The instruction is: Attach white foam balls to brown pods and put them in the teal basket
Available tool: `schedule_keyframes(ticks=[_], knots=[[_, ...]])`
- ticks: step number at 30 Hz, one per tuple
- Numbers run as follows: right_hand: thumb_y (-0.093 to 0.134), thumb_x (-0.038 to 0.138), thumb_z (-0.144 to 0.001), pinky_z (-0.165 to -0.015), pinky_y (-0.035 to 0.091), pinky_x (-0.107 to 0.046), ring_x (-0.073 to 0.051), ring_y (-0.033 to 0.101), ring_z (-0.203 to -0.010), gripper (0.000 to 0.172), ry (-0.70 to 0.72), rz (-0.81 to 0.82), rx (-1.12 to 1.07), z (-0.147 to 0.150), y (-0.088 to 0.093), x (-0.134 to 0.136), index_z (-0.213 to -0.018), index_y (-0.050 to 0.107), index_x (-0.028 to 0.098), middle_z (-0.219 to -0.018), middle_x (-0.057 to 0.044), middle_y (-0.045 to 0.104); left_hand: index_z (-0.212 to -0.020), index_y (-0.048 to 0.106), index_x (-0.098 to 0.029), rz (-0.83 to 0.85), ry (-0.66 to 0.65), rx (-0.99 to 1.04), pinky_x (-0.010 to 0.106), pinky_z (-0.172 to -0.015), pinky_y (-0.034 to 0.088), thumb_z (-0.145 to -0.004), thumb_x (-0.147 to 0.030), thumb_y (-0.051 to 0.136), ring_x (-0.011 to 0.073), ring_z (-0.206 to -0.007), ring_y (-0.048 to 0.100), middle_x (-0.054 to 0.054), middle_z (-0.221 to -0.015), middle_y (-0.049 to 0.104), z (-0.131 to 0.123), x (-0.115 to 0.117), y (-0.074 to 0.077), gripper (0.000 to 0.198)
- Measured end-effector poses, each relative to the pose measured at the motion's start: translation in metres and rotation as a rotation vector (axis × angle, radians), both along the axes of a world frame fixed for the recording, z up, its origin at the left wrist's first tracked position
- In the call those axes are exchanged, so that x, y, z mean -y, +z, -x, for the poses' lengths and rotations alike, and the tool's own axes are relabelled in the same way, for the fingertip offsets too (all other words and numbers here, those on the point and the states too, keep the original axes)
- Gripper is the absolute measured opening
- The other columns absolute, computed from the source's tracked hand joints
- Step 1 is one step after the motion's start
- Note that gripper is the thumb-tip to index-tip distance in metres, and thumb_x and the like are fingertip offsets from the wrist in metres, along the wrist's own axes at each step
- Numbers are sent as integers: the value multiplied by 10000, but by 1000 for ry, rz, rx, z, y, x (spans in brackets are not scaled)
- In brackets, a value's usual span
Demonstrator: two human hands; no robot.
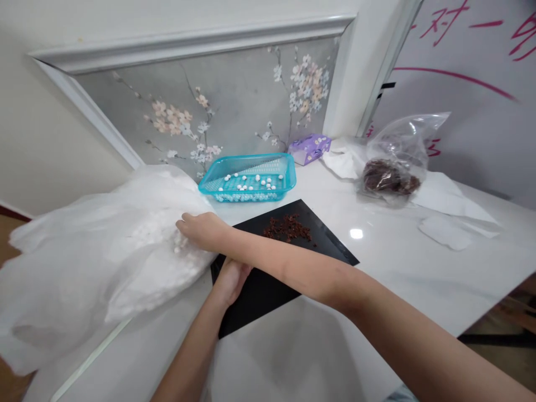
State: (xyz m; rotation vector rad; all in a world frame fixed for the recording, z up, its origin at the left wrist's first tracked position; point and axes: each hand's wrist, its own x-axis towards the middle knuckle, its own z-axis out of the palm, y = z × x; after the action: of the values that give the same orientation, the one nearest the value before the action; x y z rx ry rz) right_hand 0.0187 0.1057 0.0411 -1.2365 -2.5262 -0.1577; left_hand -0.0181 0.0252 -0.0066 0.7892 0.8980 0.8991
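My right hand (203, 230) reaches across to the left, over my left wrist area, to the mouth of a large white translucent plastic bag (84, 245). Its fingers are curled downward among small white balls (179, 243); what lies inside the fingers is hidden. Below the right forearm is my left hand (232, 280), over the left part of a black flat board (259, 296); its fingers are mostly covered, so their grip does not show. Reddish-brown crumbly bits (288, 228) lie in a loose patch on the board.
Behind the board stands a turquoise plastic basket (247, 195) with several white balls in it. A purple tissue pack (310, 149) sits by the wall. To the right, a clear bag of brown material (391, 176) rests near crumpled white paper (446, 195) on the white table (397, 268).
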Motion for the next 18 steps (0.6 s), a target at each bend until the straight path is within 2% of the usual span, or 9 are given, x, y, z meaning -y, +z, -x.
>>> schedule_keyframes(ticks=[5, 10, 13, 16, 18], knots=[[416, 57, -843, -668, 525, -299, -189, 636, -844, 179, -32, 39, -20, 0, -3, -1, -853, 586, 113, -1039, -118, 581, -788, 630, -160, 18, 3, 15, 371, -890, 433, -582, -176, 749, 278, -1033, 582, 65, -827, 705, -1, 1, 2, 238], [415, 17, -818, -632, 511, -293, -203, 636, -819, 200, -89, 58, -53, 0, -6, -2, -852, 595, 96, -979, -125, 590, -779, 641, -162, 19, 15, 45, 341, -861, 450, -595, -191, 741, 247, -959, 613, 45, -778, 703, -2, 2, 4, 211], [390, 65, -858, -612, 496, -288, -178, 627, -779, 209, -86, 27, -100, -3, 1, 1, -947, 570, 123, -1036, -92, 570, -761, 642, -152, 21, 17, 68, 316, -815, 472, -626, -180, 720, 207, -847, 640, 27, -743, 700, -3, 0, 4, 158], [339, 205, -928, -632, 474, -262, -148, 605, -827, 228, -96, -26, -250, -17, 14, 9, -1076, 510, 174, -1136, -60, 526, -743, 643, -146, 39, 18, 124, 269, -751, 496, -698, -187, 660, 159, -757, 645, 25, -742, 699, -2, -5, 4, 63], [378, 212, -918, -691, 453, -231, -132, 573, -913, 197, -93, -44, -490, -35, 18, 16, -1056, 516, 179, -1106, -41, 540, -740, 640, -137, 89, 18, 191, 246, -720, 508, -763, -186, 591, 134, -717, 643, 31, -734, 692, -1, -10, 4, 73]])
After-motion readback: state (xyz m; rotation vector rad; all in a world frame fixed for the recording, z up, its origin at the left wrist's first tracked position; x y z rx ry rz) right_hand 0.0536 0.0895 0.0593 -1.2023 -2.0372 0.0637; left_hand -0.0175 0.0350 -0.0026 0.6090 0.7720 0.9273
